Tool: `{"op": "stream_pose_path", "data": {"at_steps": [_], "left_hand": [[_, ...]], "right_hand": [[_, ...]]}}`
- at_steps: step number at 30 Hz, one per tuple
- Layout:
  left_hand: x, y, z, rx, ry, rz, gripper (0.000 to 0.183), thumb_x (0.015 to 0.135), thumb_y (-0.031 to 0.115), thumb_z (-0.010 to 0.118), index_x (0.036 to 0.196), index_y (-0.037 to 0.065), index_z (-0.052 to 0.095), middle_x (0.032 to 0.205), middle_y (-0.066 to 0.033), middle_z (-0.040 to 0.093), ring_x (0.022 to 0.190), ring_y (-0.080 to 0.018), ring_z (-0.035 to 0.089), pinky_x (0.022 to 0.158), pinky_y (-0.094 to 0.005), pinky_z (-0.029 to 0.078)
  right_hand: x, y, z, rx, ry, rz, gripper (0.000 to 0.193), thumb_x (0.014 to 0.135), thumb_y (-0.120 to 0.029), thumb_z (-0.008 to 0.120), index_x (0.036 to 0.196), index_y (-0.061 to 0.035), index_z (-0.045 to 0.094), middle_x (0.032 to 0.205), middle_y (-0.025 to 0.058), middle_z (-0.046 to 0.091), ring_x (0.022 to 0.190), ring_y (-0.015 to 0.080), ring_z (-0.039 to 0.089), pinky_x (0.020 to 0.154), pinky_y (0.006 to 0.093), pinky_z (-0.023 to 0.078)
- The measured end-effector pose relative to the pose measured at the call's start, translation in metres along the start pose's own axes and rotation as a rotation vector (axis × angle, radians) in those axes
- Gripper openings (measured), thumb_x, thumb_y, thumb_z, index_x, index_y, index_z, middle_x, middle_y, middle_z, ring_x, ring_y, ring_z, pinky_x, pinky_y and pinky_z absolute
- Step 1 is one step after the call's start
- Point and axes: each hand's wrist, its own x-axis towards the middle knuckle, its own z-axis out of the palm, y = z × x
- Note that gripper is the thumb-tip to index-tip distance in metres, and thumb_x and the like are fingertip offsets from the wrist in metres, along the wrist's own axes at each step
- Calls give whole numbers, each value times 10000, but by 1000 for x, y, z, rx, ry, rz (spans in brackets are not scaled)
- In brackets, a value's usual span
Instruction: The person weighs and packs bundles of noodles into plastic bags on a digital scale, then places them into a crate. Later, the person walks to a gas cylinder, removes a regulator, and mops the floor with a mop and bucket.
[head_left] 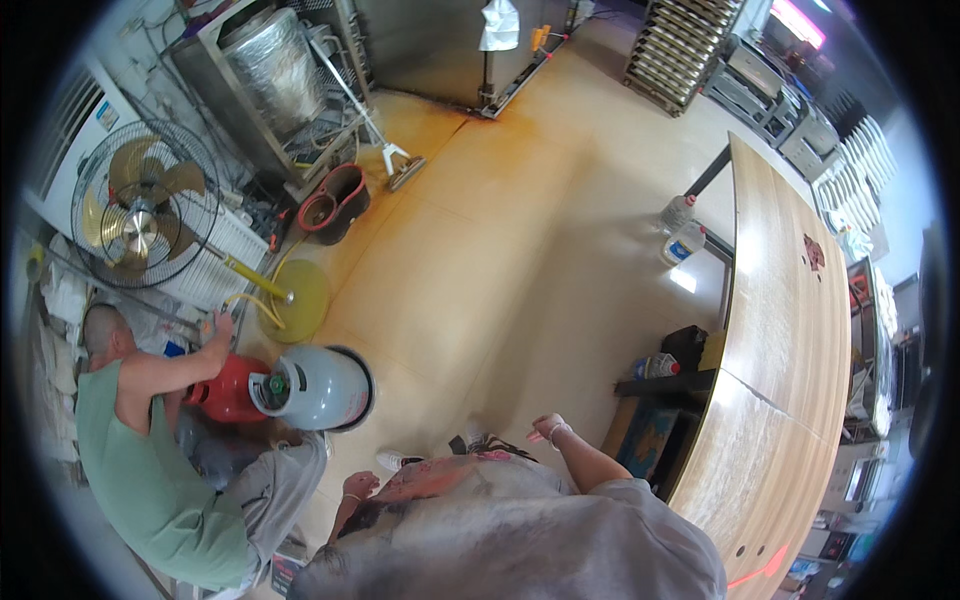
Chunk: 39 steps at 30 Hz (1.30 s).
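Both my hands hang in front of my grey clothing [450, 520], touching none of the things around. My left hand [361, 485] is loosely closed with nothing visible in it; the grey gas cylinder [325, 388] stands nearest to it. Out to the right, my right hand [547, 428] is empty with its fingers partly stretched, near the wooden table [750, 440]. A person in a green sleeveless top [150, 460] crouches at the left beside a red gas cylinder [232, 388]. That person's raised hand [222, 325] is at the end of a yellow hose [262, 305].
A standing fan [140, 215] with a round yellow base [300, 300] is at the left. Beyond it are a red-rimmed bucket [335, 195] and a floor squeegee [405, 172]. Plastic bottles [685, 243] stand by the table leg. A tray rack [685, 50] is at the back.
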Motion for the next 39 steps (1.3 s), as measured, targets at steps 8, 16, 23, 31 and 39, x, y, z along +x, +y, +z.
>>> {"op": "stream_pose_path", "data": {"at_steps": [8, 16, 23, 31, 39], "left_hand": [[-23, 7, 19, 282, 122, 247, 150, 769, 183, 616, 848, 68, 670, 755, -29, 677, 714, -122, 655, 561, -245, 473], [-18, 10, 25, 95, 221, 101, 335, 704, 136, 671, 1007, -5, 632, 787, -76, 677, 711, -152, 651, 581, -263, 479], [3, -5, 17, 265, 185, 232, 389, 694, 174, 688, 1026, -24, 640, 820, -98, 686, 716, -167, 665, 594, -275, 499], [8, 14, 31, -65, 249, -84, 380, 726, 190, 681, 1033, -30, 640, 853, -106, 693, 741, -177, 679, 629, -289, 523], [4, 22, 45, -157, 283, -127, 376, 724, 172, 693, 1040, -24, 638, 861, -103, 693, 734, -169, 674, 617, -275, 512]], "right_hand": [[-6, -13, -2, 49, -33, -5, 282, 855, -48, 452, 1068, 88, 576, 820, 192, 686, 704, 274, 692, 637, 318, 568], [4, -24, -14, 42, -47, -17, 265, 858, -10, 449, 1071, 97, 566, 829, 224, 671, 702, 313, 687, 616, 363, 578], [-5, -37, -17, 118, -8, 42, 280, 853, 35, 442, 1106, 100, 541, 835, 249, 656, 716, 339, 682, 627, 376, 584], [-16, -27, -20, 142, -13, 20, 302, 844, 64, 425, 1125, 135, 511, 839, 257, 652, 729, 348, 679, 628, 385, 585], [-17, -27, -28, 130, 10, 35, 301, 855, 45, 408, 1121, 126, 524, 840, 261, 654, 701, 331, 682, 609, 371, 583]]}}
